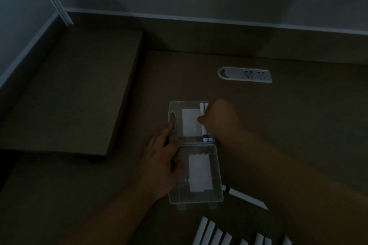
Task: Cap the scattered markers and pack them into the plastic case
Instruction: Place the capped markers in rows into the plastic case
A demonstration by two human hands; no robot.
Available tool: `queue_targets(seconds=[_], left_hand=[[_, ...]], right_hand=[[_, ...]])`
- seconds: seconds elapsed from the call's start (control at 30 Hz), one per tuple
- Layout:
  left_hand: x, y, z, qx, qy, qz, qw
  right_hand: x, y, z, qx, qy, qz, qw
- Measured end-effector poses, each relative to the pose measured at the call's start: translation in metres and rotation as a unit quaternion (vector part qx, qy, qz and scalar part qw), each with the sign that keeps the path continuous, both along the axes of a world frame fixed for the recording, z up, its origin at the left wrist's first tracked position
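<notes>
A clear plastic case lies open on the desk, its far half (176, 109) carrying a handle cut-out and its near half (218, 167) empty. Two white markers with blue caps (207, 137) lie along the right side of the far half. My right hand (219, 120) is curled over their middles, with the thumb against the left marker (202, 109). My left hand (159, 157) rests flat on the case's left edge, fingertips at the handle. A white marker (247, 198) with a dark tip lies right of the case. Several more white markers (211, 233) lie at the bottom edge.
A white socket strip (245, 74) is set into the desk behind the case. A raised wooden platform (75, 93) fills the left side. The wall and a white ledge (199, 19) close off the back. The scene is very dim.
</notes>
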State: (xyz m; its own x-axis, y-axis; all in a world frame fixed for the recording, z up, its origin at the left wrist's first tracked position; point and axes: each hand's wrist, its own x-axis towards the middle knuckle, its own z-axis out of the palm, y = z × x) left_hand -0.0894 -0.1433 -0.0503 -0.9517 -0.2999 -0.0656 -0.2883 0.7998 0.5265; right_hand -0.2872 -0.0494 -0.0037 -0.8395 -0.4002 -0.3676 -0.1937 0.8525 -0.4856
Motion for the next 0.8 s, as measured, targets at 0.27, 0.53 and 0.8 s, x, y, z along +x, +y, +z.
queue_targets(seconds=[0.27,0.53,0.8], left_hand=[[-0.001,-0.001,0.001,0.003,-0.012,-0.003,1.000],[-0.001,0.001,-0.002,0.004,-0.012,0.008,1.000],[-0.001,0.001,0.000,-0.003,-0.008,0.004,1.000]], right_hand=[[-0.004,0.004,-0.004,0.008,-0.019,0.010,1.000],[0.004,0.011,-0.003,-0.008,-0.015,0.048,0.999],[0.024,0.074,0.028,0.035,-0.107,0.054,0.992]])
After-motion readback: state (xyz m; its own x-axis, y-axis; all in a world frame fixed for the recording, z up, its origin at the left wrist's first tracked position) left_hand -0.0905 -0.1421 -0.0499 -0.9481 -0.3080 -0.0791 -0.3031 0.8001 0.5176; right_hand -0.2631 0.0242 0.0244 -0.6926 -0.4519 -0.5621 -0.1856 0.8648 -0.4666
